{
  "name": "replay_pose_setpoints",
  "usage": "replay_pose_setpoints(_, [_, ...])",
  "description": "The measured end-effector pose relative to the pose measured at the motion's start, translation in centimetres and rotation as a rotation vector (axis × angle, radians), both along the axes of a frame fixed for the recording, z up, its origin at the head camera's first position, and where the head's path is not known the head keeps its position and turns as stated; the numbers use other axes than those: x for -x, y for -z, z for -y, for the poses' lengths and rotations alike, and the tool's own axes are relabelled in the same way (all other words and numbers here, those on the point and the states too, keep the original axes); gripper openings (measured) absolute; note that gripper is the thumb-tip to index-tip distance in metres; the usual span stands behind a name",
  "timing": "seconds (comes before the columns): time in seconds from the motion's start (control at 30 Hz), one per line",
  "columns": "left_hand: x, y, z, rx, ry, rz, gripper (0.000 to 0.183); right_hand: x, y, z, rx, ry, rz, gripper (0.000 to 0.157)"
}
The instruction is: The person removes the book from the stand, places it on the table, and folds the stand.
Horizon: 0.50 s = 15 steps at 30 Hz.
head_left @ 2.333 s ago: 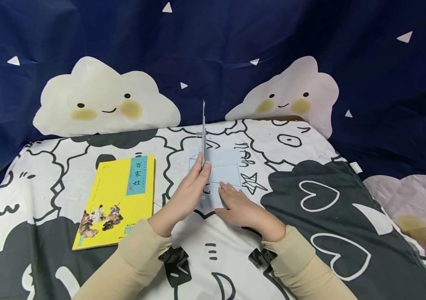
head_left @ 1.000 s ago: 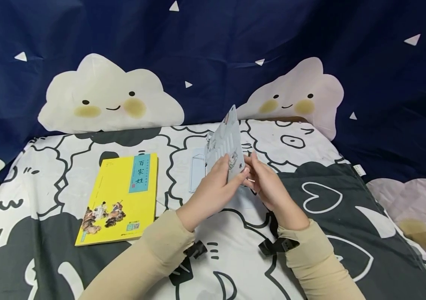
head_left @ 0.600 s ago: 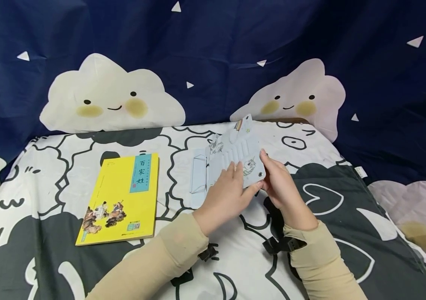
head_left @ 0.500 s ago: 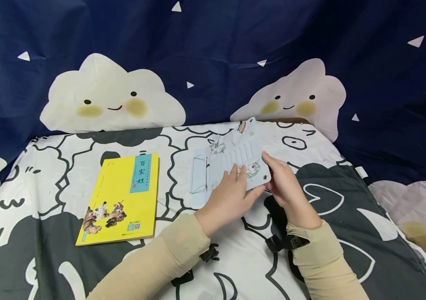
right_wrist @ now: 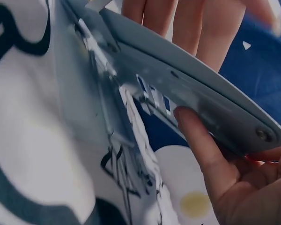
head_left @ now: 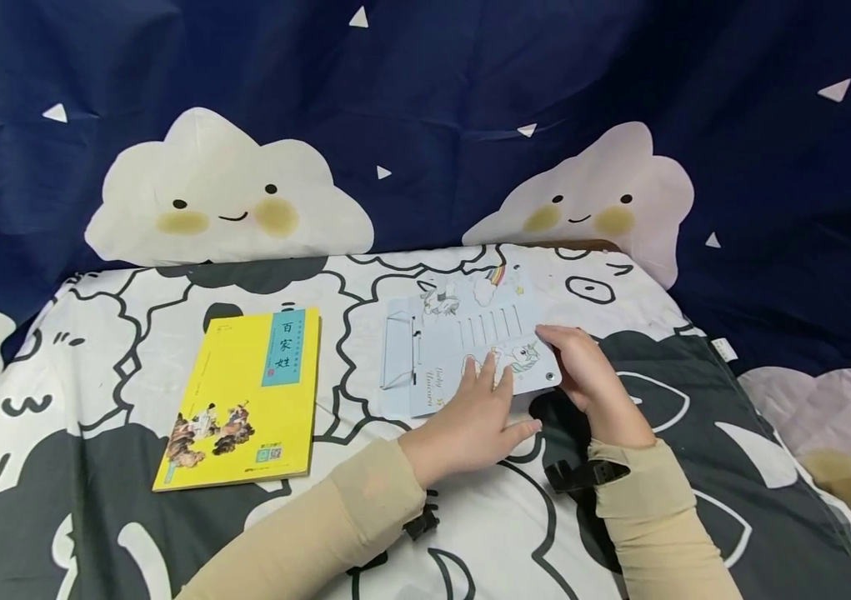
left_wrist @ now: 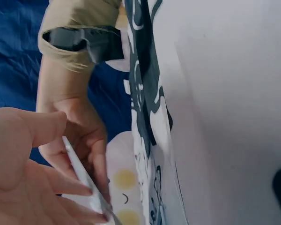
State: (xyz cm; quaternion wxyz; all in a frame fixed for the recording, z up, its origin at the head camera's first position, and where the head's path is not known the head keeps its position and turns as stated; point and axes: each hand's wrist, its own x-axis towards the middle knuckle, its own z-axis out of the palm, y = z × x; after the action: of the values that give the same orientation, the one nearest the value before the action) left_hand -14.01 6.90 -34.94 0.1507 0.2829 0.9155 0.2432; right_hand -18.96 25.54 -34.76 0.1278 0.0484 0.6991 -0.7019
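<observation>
A light blue book stand with unicorns, a rainbow and a row of slots lies in the middle of the cloth. Its printed panel is tilted slightly, raised toward the right. Fingers spread, my left hand rests on the panel's near part, thumb off the surface. At the right edge is my right hand, its fingers partly hidden beneath the panel. In the right wrist view, one finger touches the panel's underside near the slots. The left wrist view catches the panel's edge between both hands.
A yellow book with a blue title label lies flat to the left of the stand. Both rest on a black-and-white cartoon cloth. Behind hangs a dark blue curtain with clouds.
The panel has swung from upright down to the right, nearly flat. My left hand went from gripping its edge to resting on top; my right hand moved from the cloth to the right edge.
</observation>
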Motion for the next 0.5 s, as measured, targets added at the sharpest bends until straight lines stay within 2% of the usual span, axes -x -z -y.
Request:
replay_pose_setpoints(0.13, [-0.2, 0.4, 0.1, 0.000, 0.037, 0.029, 0.076, 0.6, 1.0, -0.6, -0.085, -0.023, 0.031, 0.050])
replay_pose_setpoints(0.33, [-0.4, 1.0, 0.0, 0.067, 0.092, 0.060, 0.078, 1.4, 2.7, -1.6, -0.260, -0.093, 0.087, 0.039])
replay_pose_setpoints(0.5, [-0.6, 1.3, 0.1, 0.102, 0.125, 0.076, 0.079, 1.9, 3.6, -2.1, -0.298, -0.137, 0.117, 0.034])
